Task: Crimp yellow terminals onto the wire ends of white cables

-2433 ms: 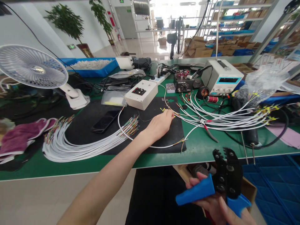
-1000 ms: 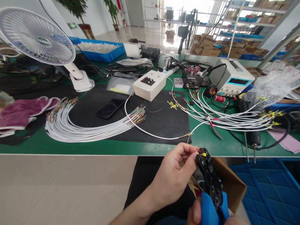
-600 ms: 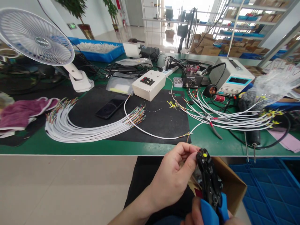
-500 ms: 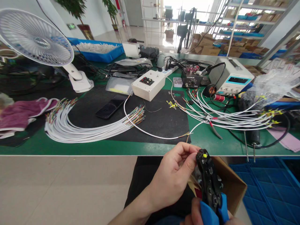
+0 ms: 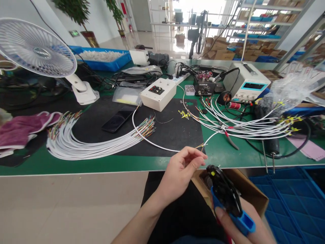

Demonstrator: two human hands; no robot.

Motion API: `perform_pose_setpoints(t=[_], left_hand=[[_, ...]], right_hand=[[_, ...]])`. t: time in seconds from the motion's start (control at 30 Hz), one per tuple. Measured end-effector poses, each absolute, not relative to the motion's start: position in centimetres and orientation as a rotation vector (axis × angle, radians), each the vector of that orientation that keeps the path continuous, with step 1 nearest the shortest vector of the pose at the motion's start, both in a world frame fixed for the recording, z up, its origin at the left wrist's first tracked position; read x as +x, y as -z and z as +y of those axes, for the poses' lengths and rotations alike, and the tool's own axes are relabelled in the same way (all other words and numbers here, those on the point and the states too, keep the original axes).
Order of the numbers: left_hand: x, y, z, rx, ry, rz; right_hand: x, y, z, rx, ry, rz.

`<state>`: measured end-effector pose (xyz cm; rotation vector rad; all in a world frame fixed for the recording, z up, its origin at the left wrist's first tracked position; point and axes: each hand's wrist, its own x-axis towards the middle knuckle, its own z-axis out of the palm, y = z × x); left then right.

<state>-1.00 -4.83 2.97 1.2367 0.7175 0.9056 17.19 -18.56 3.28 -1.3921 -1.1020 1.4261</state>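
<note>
At the table's front edge, my left hand is closed, thumb and forefinger pinched together. A thin brown wire runs down from the stripped end of a white cable to these fingertips; its tip is hidden. Just right of and below that hand, my right hand grips crimping pliers with blue handles and a black head. A yellow spot shows on the head. A small gap separates the pliers' nose from my left fingertips. Yellow ferrules lie loose on the black mat.
A bundle of white cables curves across the left. More cables with yellow tips lie right. Behind are a phone, a switch box, a fan and a power supply. A cardboard box stands below the edge.
The pliers have tilted over and come away from my left fingertips. My left hand has moved slightly up and left. The whole view has shifted a little.
</note>
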Motion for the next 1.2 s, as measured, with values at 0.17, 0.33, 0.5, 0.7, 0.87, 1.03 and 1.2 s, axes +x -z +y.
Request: perform_pose_setpoints(t=[0.17, 0.33, 0.5, 0.7, 0.87, 1.03, 1.2], left_hand=[[-1.1, -1.0, -2.3, 1.933, -0.972, 1.102], [0.8, 0.4, -0.4, 2.215, -0.883, 1.159], [1.9, 0.7, 0.0, 2.245, -0.831, 1.203], [0.6, -0.6, -0.4, 2.068, -0.867, 1.145], [-0.5, -1.9, -0.5, 1.858, -0.868, 1.006], [-0.4, -2.5, -0.5, 1.56, -0.917, 0.813], [0.0, -2.8, -1.1, 1.442, -0.921, 0.742]], right_hand=[[19.2, -3.6, -17.1, -1.781, -0.54, -1.609], [19.8, -2.4, -15.5, -1.784, -0.568, -1.425], [19.9, -1.4, -13.0, -1.741, -0.681, -1.164], [19.1, -2.1, -10.1, -1.763, -0.511, -1.083], [18.5, -2.8, -9.4, -1.809, -0.538, -1.097], [18.8, -2.5, -9.2, -1.807, -0.58, -1.168], [18.5, -2.9, -9.5, -1.766, -0.689, -1.115]])
